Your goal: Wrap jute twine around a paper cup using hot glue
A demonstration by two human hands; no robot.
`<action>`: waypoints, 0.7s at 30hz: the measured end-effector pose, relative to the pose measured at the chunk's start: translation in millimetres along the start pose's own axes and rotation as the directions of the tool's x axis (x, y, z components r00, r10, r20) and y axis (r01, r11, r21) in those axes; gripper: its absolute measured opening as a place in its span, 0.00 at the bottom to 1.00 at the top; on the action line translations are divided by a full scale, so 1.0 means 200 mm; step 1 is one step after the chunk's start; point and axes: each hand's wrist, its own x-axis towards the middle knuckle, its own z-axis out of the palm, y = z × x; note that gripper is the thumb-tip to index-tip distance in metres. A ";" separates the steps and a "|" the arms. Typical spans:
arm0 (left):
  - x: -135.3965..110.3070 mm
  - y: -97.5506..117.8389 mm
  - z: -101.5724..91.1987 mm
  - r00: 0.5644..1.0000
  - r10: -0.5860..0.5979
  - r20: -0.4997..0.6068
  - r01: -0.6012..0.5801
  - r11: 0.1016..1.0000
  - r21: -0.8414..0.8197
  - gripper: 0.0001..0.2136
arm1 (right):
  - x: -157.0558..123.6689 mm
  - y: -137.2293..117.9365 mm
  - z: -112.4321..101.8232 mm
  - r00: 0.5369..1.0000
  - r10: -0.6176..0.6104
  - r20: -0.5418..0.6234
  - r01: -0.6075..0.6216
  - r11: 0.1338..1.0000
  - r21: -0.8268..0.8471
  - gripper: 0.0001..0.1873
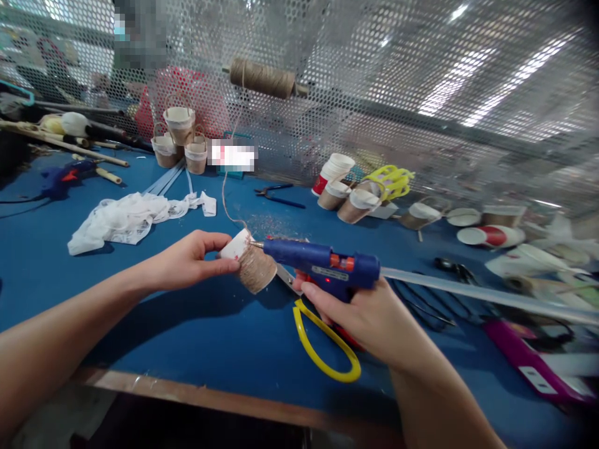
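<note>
My left hand grips a paper cup by its white end; the cup is tilted and much of it is wrapped in brown twine. A strand of twine runs from the cup up to a spool mounted on the mesh panel. In my right hand is a blue glue gun, its nozzle at the border between twine and bare cup. A long clear glue stick sticks out of the gun's back. Scissors with yellow handles lie under the gun, partly hidden by it.
Twine-wrapped cups with handles are stacked at the back left, behind white lace. Pliers lie mid-table. More cups stand at the back right. A purple power strip and cables lie right; another glue gun lies far left.
</note>
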 end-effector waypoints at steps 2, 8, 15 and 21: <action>0.00 0.00 0.01 1.000 -0.006 0.008 0.006 1.000 -0.005 0.10 | 0.00 0.01 0.03 1.000 -0.015 0.006 0.015 1.000 0.005 0.05; 0.00 -0.01 0.02 0.999 -0.032 0.001 0.032 0.997 -0.065 0.10 | 0.00 -0.01 0.03 0.995 -0.094 -0.036 0.092 0.995 -0.048 0.04; 0.01 0.01 0.04 0.991 -0.050 -0.123 0.043 0.997 -0.059 0.10 | -0.01 0.00 0.02 0.989 -0.111 -0.095 0.088 0.972 -0.217 0.04; 0.01 0.01 0.05 0.984 0.015 -0.179 0.003 0.995 0.102 0.10 | 0.00 0.02 0.04 0.973 -0.214 -0.090 0.169 0.919 -0.356 0.08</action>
